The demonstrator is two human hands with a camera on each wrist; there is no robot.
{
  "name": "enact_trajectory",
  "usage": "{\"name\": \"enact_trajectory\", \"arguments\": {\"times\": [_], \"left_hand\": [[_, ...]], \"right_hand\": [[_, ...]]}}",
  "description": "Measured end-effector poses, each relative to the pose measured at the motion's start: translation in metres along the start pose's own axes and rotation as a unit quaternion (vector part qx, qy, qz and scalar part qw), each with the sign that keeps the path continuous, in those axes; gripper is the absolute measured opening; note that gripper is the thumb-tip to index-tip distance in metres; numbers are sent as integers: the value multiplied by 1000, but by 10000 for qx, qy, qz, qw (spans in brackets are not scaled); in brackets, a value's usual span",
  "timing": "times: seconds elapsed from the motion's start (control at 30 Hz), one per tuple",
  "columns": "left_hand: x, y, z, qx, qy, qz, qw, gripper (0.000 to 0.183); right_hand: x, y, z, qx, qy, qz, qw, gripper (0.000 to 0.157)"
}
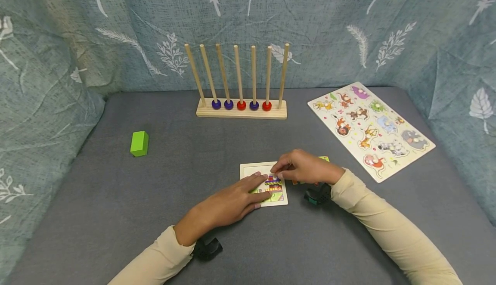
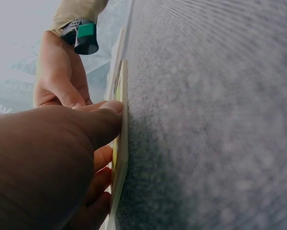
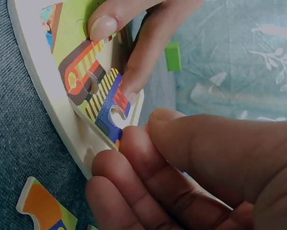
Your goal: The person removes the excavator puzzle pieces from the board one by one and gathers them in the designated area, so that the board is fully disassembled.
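A small wooden jigsaw board (image 1: 253,167) lies on the table, partly filled with colourful pieces. My left hand (image 1: 231,201) rests on it from the left, fingers extended over the pieces, its thumb at the near edge in the left wrist view. At the board's right side, the thumb and forefinger of my right hand (image 1: 306,167) pinch the edge of a blue jigsaw piece (image 3: 102,125) with yellow-and-black stripes. That piece sits tilted, its near edge raised above the board, while a left fingertip touches its far side. Loose jigsaw pieces (image 3: 43,201) lie beside the board, partly under my right hand.
Behind the board stands a wooden peg rack (image 1: 248,113) with upright rods and blue and red beads. An animal knob puzzle (image 1: 354,125) lies at the back right. On the left is a green block (image 1: 139,143). A patterned curtain (image 1: 155,18) hangs around the table.
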State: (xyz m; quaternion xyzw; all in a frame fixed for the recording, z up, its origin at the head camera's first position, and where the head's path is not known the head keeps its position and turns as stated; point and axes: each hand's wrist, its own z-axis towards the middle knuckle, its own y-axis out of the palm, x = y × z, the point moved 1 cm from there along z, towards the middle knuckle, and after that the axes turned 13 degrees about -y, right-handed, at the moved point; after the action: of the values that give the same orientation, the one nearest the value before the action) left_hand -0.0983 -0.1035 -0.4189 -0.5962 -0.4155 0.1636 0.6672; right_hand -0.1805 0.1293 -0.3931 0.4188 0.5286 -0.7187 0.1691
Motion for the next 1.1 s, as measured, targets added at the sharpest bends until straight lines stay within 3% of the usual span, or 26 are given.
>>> {"name": "enact_trajectory", "arguments": {"times": [0.47,1.1], "left_hand": [[-1,-2,1,-150,8,-92,9998,41],[0,-2,0,-125,-1,-27,9999,39]], "right_hand": [[-3,7,8,17,-45,-210,9998,16],[2,9,0,198,-30,356,9992,13]]}}
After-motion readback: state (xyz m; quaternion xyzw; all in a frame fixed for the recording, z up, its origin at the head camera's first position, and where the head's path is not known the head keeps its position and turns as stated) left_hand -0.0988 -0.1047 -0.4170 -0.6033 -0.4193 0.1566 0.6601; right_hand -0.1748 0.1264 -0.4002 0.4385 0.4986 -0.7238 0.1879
